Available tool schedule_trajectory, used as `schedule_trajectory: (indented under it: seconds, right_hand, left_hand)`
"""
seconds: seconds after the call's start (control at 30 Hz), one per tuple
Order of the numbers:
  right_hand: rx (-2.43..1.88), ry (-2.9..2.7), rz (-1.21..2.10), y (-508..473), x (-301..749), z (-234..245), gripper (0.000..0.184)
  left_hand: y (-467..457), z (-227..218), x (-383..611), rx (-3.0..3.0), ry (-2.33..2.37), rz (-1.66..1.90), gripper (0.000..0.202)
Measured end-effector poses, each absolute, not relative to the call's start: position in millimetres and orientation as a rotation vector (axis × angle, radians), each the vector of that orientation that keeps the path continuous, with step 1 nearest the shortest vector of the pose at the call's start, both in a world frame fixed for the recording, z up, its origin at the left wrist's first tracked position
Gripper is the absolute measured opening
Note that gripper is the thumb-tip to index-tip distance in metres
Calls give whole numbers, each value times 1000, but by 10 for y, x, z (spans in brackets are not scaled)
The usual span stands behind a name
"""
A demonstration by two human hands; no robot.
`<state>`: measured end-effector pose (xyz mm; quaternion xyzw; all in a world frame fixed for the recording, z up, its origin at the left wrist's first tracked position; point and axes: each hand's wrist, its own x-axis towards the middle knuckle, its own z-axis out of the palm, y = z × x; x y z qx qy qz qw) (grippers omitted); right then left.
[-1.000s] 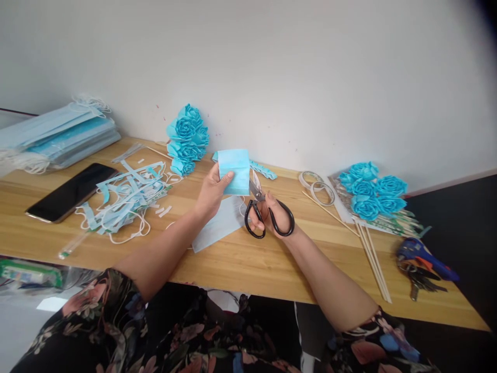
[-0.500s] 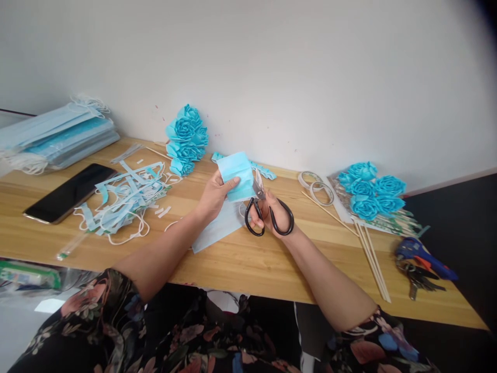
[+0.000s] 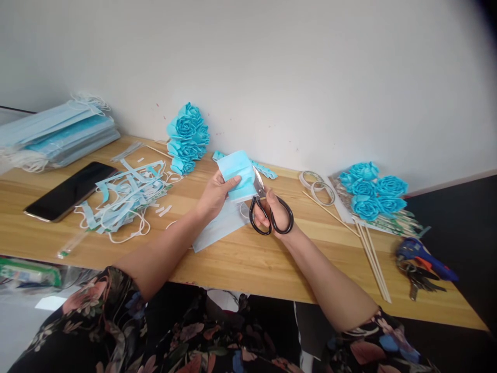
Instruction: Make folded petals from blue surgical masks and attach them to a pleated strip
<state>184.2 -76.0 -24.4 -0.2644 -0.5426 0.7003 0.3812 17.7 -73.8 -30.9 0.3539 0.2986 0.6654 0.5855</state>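
Note:
Between thumb and fingers, my left hand [image 3: 214, 194] pinches a blue face mask piece [image 3: 237, 173], held up over the table. My right hand [image 3: 275, 213] has its fingers through the black handles of a pair of scissors [image 3: 261, 190]. Their blades lie along the right edge of the mask piece, and the handles are close together. Under both hands a pale blue face mask [image 3: 221, 228] lies flat on the wood. A strip of blue material [image 3: 266, 171] lies behind, partly hidden by the held piece.
Mask offcuts [image 3: 124, 199], a phone [image 3: 70, 191] and a stack of masks [image 3: 58, 134] lie to the left. Blue fabric roses [image 3: 188, 137] stand at the wall. Tape rolls [image 3: 323, 192], wooden sticks [image 3: 373, 261], more roses [image 3: 365, 186] and a blue glue gun [image 3: 425, 259] are on the right.
The scissor handles have come closer together and the blades have closed somewhat at the mask piece's right edge. My left hand has stayed nearly in place.

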Motion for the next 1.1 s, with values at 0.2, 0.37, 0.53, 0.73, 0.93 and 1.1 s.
schedule_trajectory:
  seconds: [0.2,0.37,0.53,0.73,0.93,1.1]
  right_hand:
    - [-631,-1371,1795,-746,1858,-266,69]
    - [-596,-1484,1795,-743,1881,-317,73]
    - [-600,-1568,1775,-754,1874,-365,81]
    - [-543,-1611,1884,-771,1892,-360,89]
    - [-545,-1587,1929,-758,1892,-366,82]
    - [-536,-1563,1952,-750,1908,-370,77]
  left_hand:
    - [-737,-299,149,812,703,1571,53]
    - [-710,-306,88,732,797,1588,56]
    - [-708,-312,75,633,890,1597,55]
    - [-705,-334,62,743,1000,1686,48]
    - [-701,-326,58,789,1100,1722,48]
    - [-709,-308,79,825,1119,1719,45]
